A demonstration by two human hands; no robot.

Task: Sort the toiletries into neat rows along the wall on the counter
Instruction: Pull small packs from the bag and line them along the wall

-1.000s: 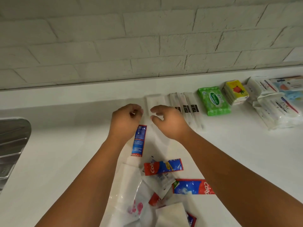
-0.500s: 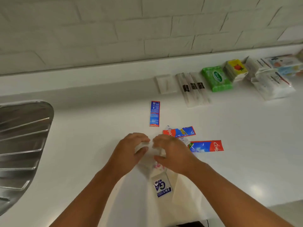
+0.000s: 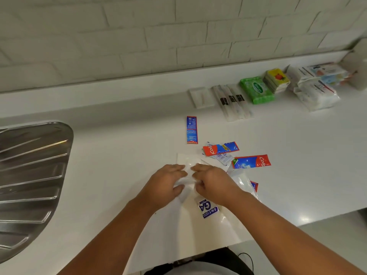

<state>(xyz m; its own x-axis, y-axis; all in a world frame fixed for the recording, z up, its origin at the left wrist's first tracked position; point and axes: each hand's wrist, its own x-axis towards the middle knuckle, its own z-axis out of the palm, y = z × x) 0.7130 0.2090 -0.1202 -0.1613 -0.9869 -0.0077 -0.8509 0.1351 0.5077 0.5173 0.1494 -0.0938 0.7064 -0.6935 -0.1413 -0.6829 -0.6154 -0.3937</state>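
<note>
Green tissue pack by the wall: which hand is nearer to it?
Right. The right hand grips the clear wrapper, front-left of the green tissue pack; the left hand grips it too, farther left.

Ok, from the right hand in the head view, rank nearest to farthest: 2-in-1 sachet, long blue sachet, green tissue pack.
1. The 2-in-1 sachet, just behind the right hand.
2. The long blue sachet, ahead, slightly left.
3. The green tissue pack, far right by the wall.
</note>
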